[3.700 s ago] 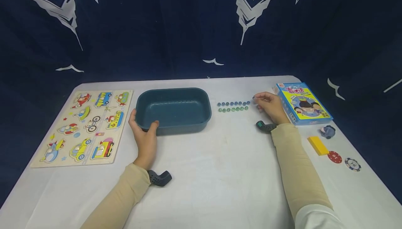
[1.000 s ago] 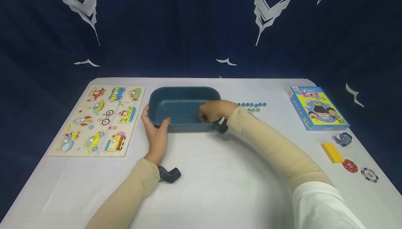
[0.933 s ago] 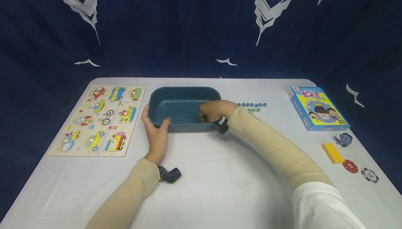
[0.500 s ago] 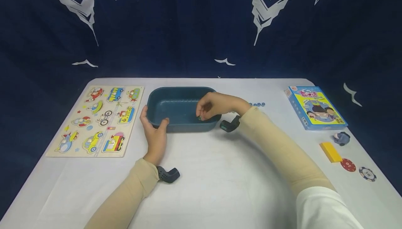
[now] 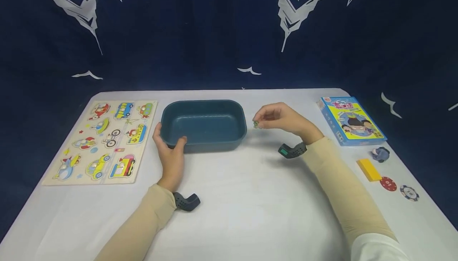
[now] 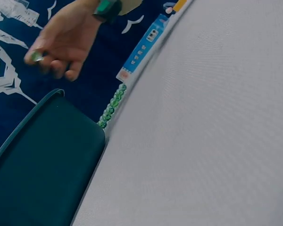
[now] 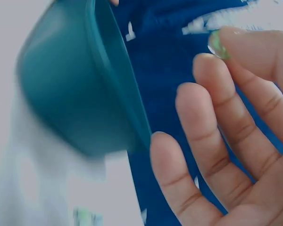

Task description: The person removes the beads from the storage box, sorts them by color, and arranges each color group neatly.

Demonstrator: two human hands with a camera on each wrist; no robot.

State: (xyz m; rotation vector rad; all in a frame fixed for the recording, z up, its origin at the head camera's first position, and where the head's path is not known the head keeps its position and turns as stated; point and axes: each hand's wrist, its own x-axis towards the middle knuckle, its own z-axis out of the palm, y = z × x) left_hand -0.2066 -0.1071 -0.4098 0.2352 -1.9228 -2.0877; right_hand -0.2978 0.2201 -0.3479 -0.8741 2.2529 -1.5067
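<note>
My left hand [image 5: 171, 161] grips the near left corner of a dark teal rectangular tub [image 5: 211, 146], thumb over the front rim and fingers along its side. Just off the tub's right end, my right hand [image 5: 282, 118] pinches a clear green marble [image 5: 255, 124] between thumb and index finger. In the right wrist view this marble [image 7: 218, 44] shows a green swirl, and the other fingers are spread loosely. A row of green marbles [image 6: 112, 106] lies on the table, seen in the left wrist view. From the head view, my right hand hides the marbles on the table.
A wooden picture puzzle board [image 5: 101, 144] lies left of the tub. At right stand a blue and yellow game box [image 5: 352, 121], a small blue-grey figure [image 5: 380, 154], a yellow block [image 5: 369, 169], a red chip [image 5: 388, 183] and a black-and-white chip [image 5: 409, 193].
My right hand, at the marble rows 3.7 s ago, then reached into the tub. It has since lifted out to the right with the green marble. My left hand has stayed on the tub.
</note>
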